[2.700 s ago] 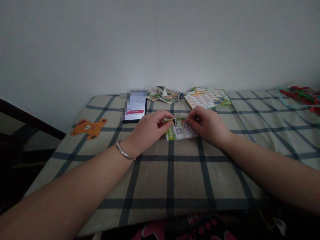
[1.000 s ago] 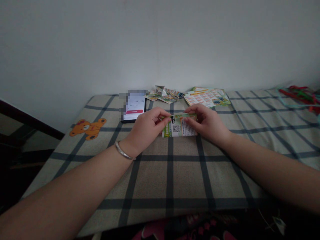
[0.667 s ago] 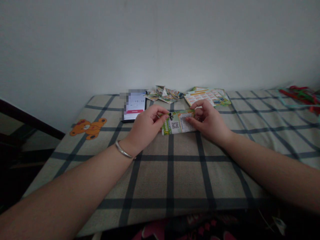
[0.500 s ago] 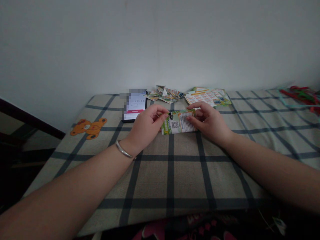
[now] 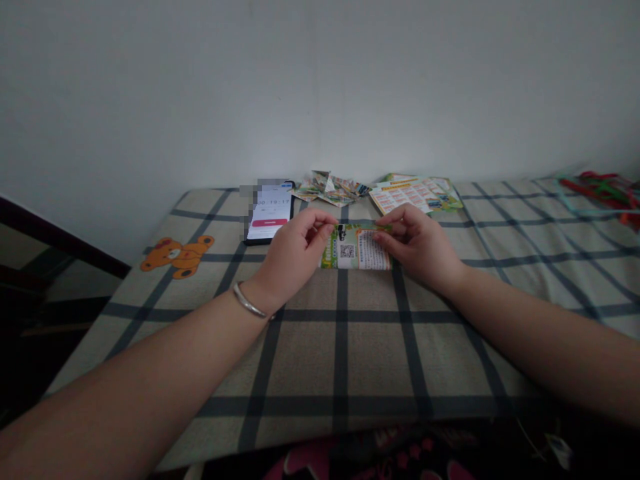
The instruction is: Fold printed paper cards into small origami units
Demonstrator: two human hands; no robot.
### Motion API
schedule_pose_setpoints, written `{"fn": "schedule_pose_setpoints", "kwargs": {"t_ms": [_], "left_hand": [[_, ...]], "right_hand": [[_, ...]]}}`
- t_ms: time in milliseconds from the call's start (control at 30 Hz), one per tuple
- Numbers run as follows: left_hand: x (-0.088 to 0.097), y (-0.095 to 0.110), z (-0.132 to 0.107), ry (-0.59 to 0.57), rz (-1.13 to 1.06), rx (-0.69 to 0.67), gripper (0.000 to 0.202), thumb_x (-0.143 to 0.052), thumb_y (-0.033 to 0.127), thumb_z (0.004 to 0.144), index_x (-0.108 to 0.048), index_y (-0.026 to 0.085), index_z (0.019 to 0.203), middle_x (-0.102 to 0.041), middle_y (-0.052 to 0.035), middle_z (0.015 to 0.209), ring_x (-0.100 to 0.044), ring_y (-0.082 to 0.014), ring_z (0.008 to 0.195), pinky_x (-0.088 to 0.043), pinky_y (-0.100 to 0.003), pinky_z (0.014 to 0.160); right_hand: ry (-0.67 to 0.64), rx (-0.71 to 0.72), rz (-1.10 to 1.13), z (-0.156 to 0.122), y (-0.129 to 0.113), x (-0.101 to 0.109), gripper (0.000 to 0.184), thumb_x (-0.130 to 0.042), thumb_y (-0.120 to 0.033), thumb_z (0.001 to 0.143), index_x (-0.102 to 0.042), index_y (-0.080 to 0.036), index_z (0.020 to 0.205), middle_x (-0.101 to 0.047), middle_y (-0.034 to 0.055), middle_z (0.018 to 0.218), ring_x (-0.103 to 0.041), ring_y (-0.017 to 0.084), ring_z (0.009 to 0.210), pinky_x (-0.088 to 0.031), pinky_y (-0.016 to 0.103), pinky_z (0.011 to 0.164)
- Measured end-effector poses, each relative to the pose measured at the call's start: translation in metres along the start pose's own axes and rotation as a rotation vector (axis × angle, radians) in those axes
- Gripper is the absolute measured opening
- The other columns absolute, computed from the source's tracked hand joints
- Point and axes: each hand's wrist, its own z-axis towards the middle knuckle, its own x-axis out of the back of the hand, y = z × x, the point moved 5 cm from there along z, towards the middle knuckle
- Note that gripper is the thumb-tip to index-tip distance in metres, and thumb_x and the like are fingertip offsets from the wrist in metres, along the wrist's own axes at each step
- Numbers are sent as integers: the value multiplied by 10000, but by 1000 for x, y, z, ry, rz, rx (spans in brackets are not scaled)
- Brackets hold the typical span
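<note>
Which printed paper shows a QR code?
The paper held in the left hand and right hand; none is visible on the folded papers or flat sheets by the wall.

Text on the printed paper (image 5: 356,249) seems too small to read, and the phone (image 5: 271,212) is partly pixelated.

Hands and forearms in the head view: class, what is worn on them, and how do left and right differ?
The left hand and right hand wear no gloves, and no sleeves show on the forearms. A slim, rounded silver bangle circles the left wrist; none shows on the right. Nail details are too dim to tell.
</note>
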Motion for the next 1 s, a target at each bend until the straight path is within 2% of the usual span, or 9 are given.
{"fn": "schedule_pose_setpoints", "kwargs": {"t_ms": [133, 233, 500, 667, 833, 1000], "left_hand": [[-1, 3, -2, -28, 36, -23, 161, -536, 237, 901, -636, 198, 1022, -674, -2, 893, -607, -120, 742, -463, -238, 641], [-4, 1, -3, -36, -28, -3, 169, -606, 249, 872, -644, 202, 1030, -687, -4, 922, -626, -130, 780, -482, -246, 675], [-4, 1, -3, 58, -155, -23, 138, -558, 211, 898, -651, 191, 998, -690, -19, 950, -639, -137, 845, -509, -256, 737], [-3, 1, -2, 43, -154, -36, 145, -534, 185, 909, -651, 185, 994, -692, -16, 983, -638, -135, 909, -504, -267, 824], [-6, -2, -1, -14, -133, -2, 178, -510, 177, 916, -646, 180, 1031, -693, -22, 998, -641, -142, 912, -509, -275, 822], [-7, -4, -1, -34, -122, 0, 199, -503, 159, 911, -649, 186, 1044, -693, -24, 1021, -642, -148, 942, -512, -293, 856]], "right_hand": [[18, 17, 55, 0, 0, -2, 186, -649, -311, 834, -507, -244, 933, -467, -69, 590, -421, 100, 503, -271, 238, 465], [24, 0, 64, 0, 0, -3, 184, -649, -313, 834, -508, -243, 929, -462, -72, 575, -414, 96, 488, -259, 234, 452], [-36, -18, 170, -2, -6, -3, 176, -614, -289, 861, -488, -255, 978, -525, -61, 620, -461, 101, 502, -308, 229, 459], [-22, -9, 119, -1, -5, -3, 179, -598, -278, 868, -447, -266, 963, -473, -83, 567, -405, 97, 457, -260, 230, 439], [-6, -12, 109, 1, -6, -1, 198, -600, -274, 861, -406, -260, 901, -425, -94, 548, -366, 88, 457, -254, 227, 448], [-19, 14, 51, 0, -11, -1, 171, -571, -250, 880, -512, -244, 1041, -339, -94, 539, -318, 89, 458, -229, 234, 439]]}}
